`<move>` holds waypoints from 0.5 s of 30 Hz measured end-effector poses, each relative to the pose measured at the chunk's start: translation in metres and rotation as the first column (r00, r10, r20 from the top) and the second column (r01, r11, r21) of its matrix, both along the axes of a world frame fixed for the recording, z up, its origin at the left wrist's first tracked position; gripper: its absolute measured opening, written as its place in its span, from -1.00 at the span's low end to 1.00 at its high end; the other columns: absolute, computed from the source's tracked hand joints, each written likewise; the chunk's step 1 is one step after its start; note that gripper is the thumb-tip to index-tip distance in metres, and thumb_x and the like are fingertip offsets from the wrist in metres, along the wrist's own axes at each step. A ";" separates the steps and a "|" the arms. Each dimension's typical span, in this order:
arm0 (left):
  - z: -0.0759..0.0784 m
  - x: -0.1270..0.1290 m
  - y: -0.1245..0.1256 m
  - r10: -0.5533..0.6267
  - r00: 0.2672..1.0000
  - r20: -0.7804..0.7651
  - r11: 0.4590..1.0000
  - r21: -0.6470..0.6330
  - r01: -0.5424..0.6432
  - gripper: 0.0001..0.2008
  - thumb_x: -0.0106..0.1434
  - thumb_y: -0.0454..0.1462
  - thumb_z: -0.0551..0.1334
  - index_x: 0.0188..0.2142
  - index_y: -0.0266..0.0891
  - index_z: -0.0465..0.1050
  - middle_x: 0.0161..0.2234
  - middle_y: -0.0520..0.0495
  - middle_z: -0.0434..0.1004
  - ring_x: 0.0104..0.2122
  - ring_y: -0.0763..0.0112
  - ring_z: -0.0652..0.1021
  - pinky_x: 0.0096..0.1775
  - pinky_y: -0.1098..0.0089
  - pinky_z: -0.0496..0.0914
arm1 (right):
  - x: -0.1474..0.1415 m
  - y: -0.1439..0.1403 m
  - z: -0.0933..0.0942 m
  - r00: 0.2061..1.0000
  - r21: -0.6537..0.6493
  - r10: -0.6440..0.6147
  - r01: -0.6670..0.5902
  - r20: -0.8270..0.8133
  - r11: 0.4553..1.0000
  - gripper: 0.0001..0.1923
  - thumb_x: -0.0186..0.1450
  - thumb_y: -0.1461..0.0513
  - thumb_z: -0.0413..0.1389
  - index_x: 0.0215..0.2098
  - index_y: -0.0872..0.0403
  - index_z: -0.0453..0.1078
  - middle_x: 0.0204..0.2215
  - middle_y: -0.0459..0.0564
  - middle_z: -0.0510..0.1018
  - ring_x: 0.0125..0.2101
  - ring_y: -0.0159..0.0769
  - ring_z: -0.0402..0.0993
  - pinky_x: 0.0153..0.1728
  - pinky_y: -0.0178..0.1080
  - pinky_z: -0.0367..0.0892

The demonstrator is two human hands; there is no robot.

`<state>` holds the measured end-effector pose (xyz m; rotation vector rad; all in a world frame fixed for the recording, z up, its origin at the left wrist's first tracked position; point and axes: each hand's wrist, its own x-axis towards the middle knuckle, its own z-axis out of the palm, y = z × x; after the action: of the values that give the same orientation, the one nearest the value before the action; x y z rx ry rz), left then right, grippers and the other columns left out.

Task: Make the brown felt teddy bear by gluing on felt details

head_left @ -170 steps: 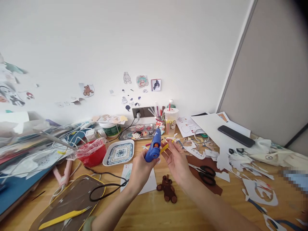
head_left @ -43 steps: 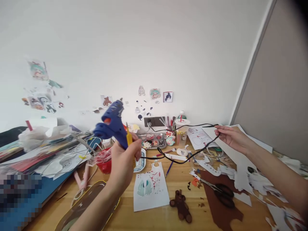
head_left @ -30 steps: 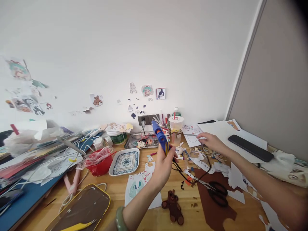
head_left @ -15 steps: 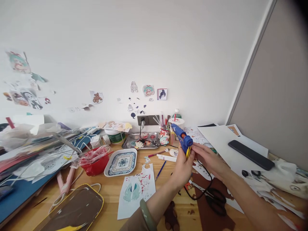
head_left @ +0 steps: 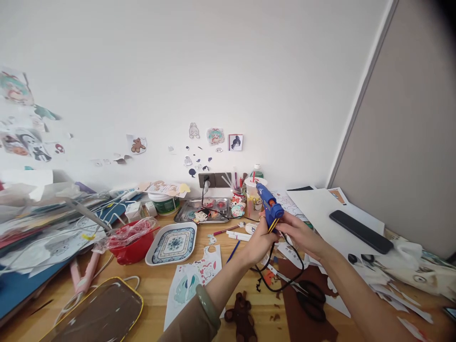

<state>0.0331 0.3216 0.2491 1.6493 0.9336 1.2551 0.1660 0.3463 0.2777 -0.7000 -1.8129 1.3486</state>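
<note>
No word, brand or number can be read with certainty. Taking the blue glue gun (head_left: 270, 202) as landmark, the white paper strip (head_left: 290, 255) nearer the wearer and slightly to its right carries dark character-like marks, too small and blurred to decipher, while the lidded drink cup (head_left: 251, 205) just behind it bears a cartoon emblem; well to its left, the green tub (head_left: 168, 204) shows pale, illegible markings.

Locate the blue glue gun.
In the head view, just right of centre, the blue glue gun is gripped in the left hand, the right hand beside it and the lidded cup behind.
</note>
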 end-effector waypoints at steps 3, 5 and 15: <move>0.000 -0.006 0.011 0.004 0.995 -0.096 1.000 0.020 -0.002 -0.61 0.04 -0.43 0.07 -0.09 -0.27 0.21 -0.14 -0.08 0.32 -0.13 0.26 0.33 -0.10 0.20 0.24 | -0.004 0.009 -0.002 0.999 0.087 -0.038 0.036 0.016 0.996 -0.56 0.07 0.25 0.15 -0.06 -0.03 0.29 -0.10 -0.02 0.45 -0.09 -0.17 0.35 -0.04 -0.09 0.21; 0.004 -0.010 0.019 0.012 0.987 -0.161 0.998 0.065 -0.001 -0.64 0.04 -0.43 0.10 -0.11 -0.28 0.24 -0.09 -0.12 0.30 -0.08 0.22 0.32 -0.06 0.13 0.20 | -0.008 0.015 -0.001 0.995 0.162 -0.101 0.098 0.006 0.982 -0.54 0.02 0.27 0.18 -0.09 -0.01 0.27 -0.10 -0.02 0.44 -0.08 -0.16 0.34 -0.01 -0.09 0.17; 0.028 -0.050 0.001 0.279 0.919 -0.278 0.955 0.185 -0.234 -0.43 0.03 -0.45 -0.02 0.08 -0.24 0.07 0.11 -0.15 0.12 0.09 0.28 0.15 0.07 0.28 0.03 | 0.008 0.034 0.057 0.918 0.388 -0.383 0.393 -0.105 0.834 -0.58 0.05 0.20 0.17 -0.16 -0.01 0.14 -0.30 -0.07 0.48 -0.20 -0.21 0.41 -0.09 -0.10 0.25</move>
<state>-0.0172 0.3223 0.2770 1.9209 1.3065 1.2916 0.1738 0.3805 0.3351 -0.7683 -1.7343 0.6826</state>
